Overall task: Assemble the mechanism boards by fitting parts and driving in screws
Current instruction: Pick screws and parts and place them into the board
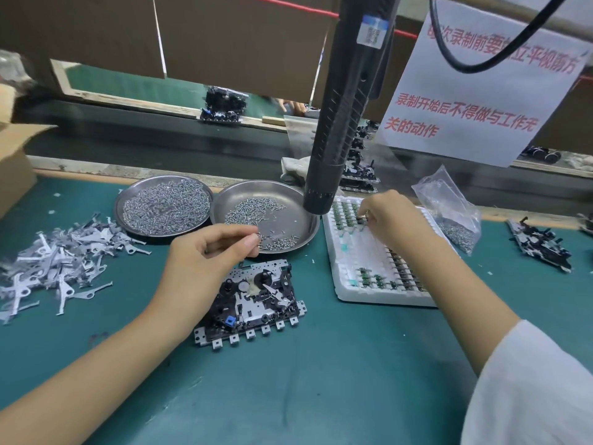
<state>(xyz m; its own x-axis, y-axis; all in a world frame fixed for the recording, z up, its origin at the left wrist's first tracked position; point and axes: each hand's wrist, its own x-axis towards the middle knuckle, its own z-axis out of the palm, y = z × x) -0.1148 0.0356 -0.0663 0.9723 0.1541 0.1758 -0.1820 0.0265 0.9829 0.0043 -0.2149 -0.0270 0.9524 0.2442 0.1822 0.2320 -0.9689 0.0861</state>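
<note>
A mechanism board (253,303) of metal and black plastic lies on the green mat in the middle. My left hand (205,255) hovers just above its far edge, thumb and fingertips pinched at the rim of the right screw dish (288,216); whether a screw is between them I cannot tell. My right hand (391,220) reaches into the white foam tray (359,261) and pinches a small dark part (364,218) in a row of green parts. A black electric screwdriver (343,101) hangs above the tray's far left corner.
A fuller screw dish (163,205) stands left of the other. A heap of flat metal levers (61,255) lies at the left. A plastic bag of screws (452,210) and another board (542,245) lie at the right. A cardboard box (12,162) stands far left; a conveyor runs behind.
</note>
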